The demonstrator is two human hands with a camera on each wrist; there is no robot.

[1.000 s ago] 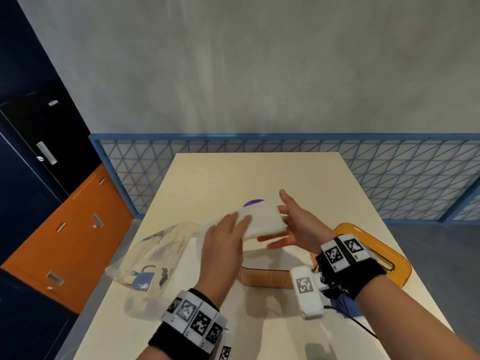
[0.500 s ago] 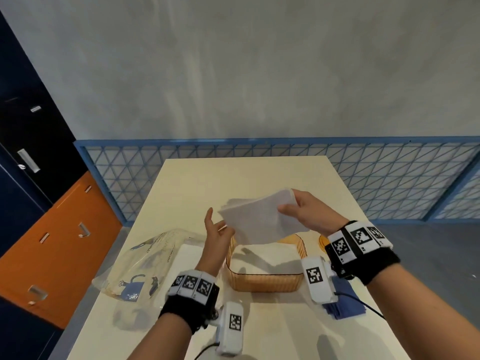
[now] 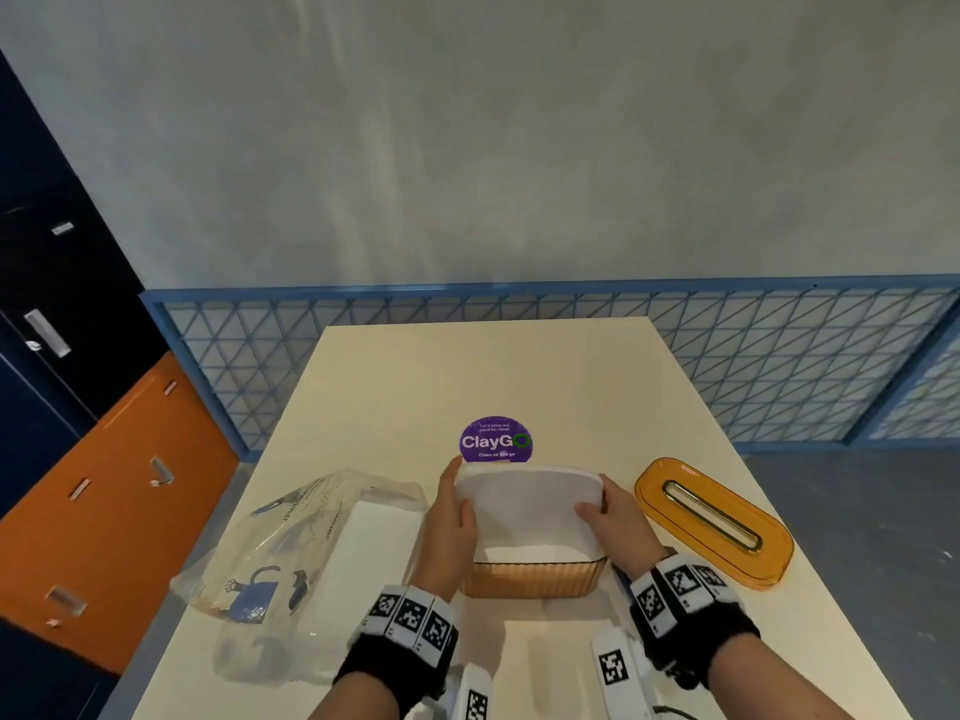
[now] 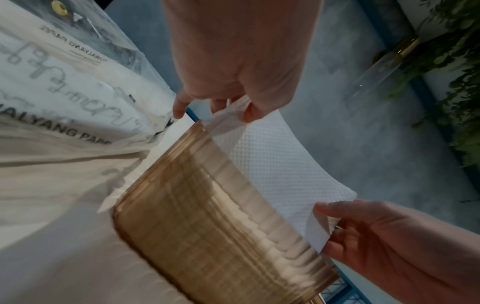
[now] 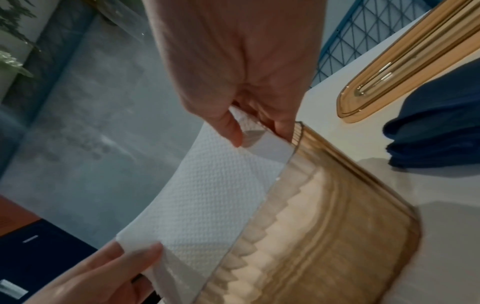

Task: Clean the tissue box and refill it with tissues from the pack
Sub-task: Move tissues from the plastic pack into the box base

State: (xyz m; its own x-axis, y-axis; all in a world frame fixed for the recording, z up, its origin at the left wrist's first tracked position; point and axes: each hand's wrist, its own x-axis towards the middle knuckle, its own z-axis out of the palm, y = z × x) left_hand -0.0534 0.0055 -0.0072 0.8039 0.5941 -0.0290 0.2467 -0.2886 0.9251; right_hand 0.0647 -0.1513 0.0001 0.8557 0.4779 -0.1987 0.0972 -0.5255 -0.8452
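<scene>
Fig. Loading tissues into the open box, head view w/ both wrist views. Tissue stack (image 3: 524, 504) is held at its two short ends over the amber tissue box (image 3: 535, 579), which stands lidless at bench (image 3: 519, 371) centre; lower part of the stack is already inside the walls, upper part curves above the rim. Left hand (image 3: 449, 532) pinches the left end, thumb vs. fingers (image 4: 249, 114); right hand (image 3: 613, 527) pinches the right end likewise, fingers (image 5: 231, 127) curled over the edge. Lid (image 3: 714, 522) lies apart, to the right; tissue pack (image 3: 291, 543) just left of the box; folded blue cloth (image 5: 436, 127) near the box's right side.

Good practice (judgement): keep both pinches level so the stack goes down flat, not bowed; ease the ends past the rim together; release only once the stack rests on the box floor. Risk: top sheets may fan out or catch on the ribbed wall if one end leads. Lid goes on afterwards.
</scene>
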